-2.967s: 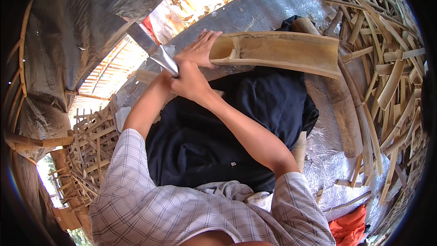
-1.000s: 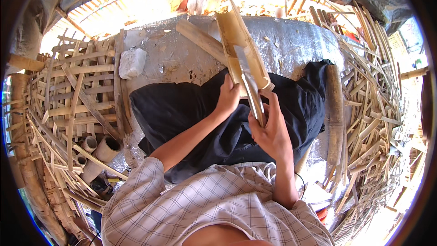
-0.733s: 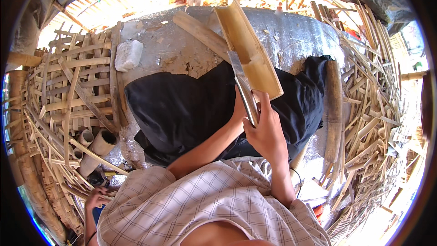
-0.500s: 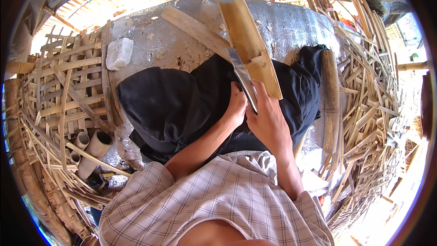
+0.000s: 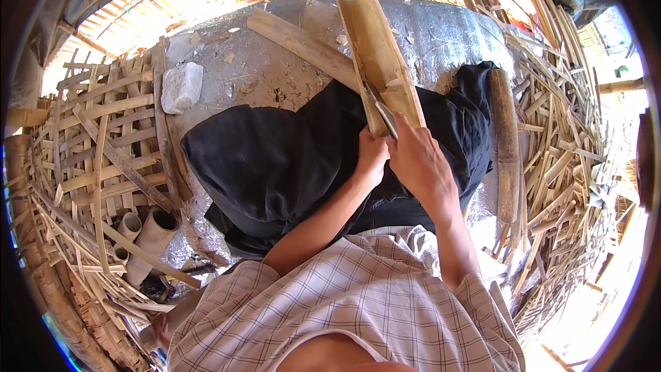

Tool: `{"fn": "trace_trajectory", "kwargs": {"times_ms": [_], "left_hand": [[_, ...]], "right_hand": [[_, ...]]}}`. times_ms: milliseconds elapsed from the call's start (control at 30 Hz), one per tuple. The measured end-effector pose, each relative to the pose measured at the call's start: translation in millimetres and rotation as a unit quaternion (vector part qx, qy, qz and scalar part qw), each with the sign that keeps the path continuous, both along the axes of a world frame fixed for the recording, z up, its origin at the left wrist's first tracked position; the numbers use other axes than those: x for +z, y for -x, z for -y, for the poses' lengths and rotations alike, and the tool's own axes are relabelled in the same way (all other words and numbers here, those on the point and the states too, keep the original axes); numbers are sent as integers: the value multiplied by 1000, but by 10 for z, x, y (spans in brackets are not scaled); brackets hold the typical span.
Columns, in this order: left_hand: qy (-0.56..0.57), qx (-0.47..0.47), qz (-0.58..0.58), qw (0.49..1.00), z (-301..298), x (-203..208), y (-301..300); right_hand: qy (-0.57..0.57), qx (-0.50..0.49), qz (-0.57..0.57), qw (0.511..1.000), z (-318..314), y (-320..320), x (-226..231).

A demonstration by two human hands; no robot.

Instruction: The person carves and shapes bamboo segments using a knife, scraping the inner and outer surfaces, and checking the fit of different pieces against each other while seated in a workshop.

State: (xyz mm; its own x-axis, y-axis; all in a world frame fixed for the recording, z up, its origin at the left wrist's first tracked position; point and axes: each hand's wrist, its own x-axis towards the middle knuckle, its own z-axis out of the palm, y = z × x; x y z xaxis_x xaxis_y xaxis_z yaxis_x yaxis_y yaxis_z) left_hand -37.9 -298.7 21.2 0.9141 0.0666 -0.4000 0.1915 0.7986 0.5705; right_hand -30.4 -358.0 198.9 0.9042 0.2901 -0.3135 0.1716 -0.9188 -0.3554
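A long split bamboo half (image 5: pixel 377 48) lies pointing away from me over a black cloth (image 5: pixel 275 165) on my lap. My left hand (image 5: pixel 372 158) grips the bamboo's near end. My right hand (image 5: pixel 421 164) is closed on the handle of a knife (image 5: pixel 383 111). The knife's grey blade lies against the bamboo's inner face, just ahead of both hands. The handle is hidden inside my fist.
A flat bamboo slat (image 5: pixel 303 45) and a white stone block (image 5: pixel 180 86) lie on the silver sheet (image 5: pixel 454 27) ahead. A round bamboo pole (image 5: pixel 506 145) lies at the right among loose strips (image 5: pixel 564 117). A woven bamboo panel (image 5: pixel 103 145) and cut tubes (image 5: pixel 148 234) are at the left.
Three seconds ago the bamboo lay crosswise in front of me; now it points away. Over the last second both hands stay at its near end with the blade on it.
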Motion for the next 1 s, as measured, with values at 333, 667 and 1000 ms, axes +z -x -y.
{"fn": "trace_trajectory", "kwargs": {"times_ms": [333,667,1000], "left_hand": [[-13,2,-8,1000,24,-153,-4],[55,9,0,998,-30,100,-2],[-13,-9,-17,1000,-49,126,24]], "right_hand": [[52,40,23,998,-104,-160,87],[42,42,113,992,-379,-271,-309],[56,37,180,981,-792,-854,-796]]}}
